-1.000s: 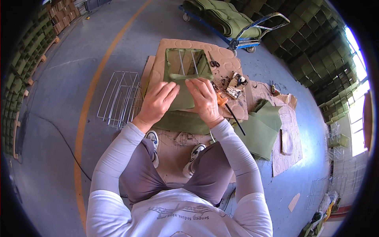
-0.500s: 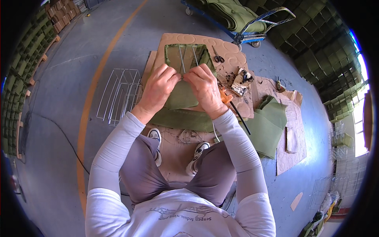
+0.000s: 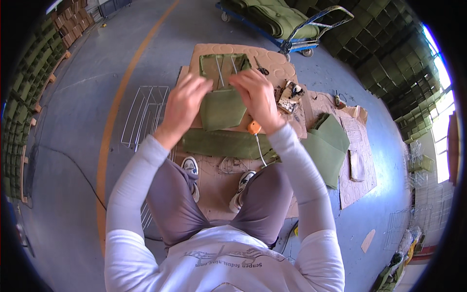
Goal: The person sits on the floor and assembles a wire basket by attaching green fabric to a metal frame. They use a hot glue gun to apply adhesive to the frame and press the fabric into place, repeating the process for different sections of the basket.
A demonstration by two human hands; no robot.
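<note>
A green fabric piece on a wire frame [image 3: 224,109] lies before me, with pale metal rods across its open far part. My left hand [image 3: 184,109] hovers at its left side, fingers bent and smeared by motion. Over its right side is my right hand [image 3: 257,100], its fingertips also blurred. Whether either hand pinches anything thin cannot be made out. An orange tool [image 3: 253,127] with a white cord shows just below my right hand, partly hidden. Black-handled scissors [image 3: 262,70] lie beyond that hand.
Cardboard [image 3: 272,57] covers the work surface. A black-stained block [image 3: 290,97] sits on the right, near green sheets [image 3: 327,151]. A wire basket frame [image 3: 143,117] stands at left. Beyond are a blue trolley [image 3: 292,45] with green rolls and stacked green boxes [image 3: 369,48].
My hands, together at the fabric piece half a second ago, have drawn apart. The orange tool appears farther left, and its black rod no longer shows. The whole view has shifted slightly.
</note>
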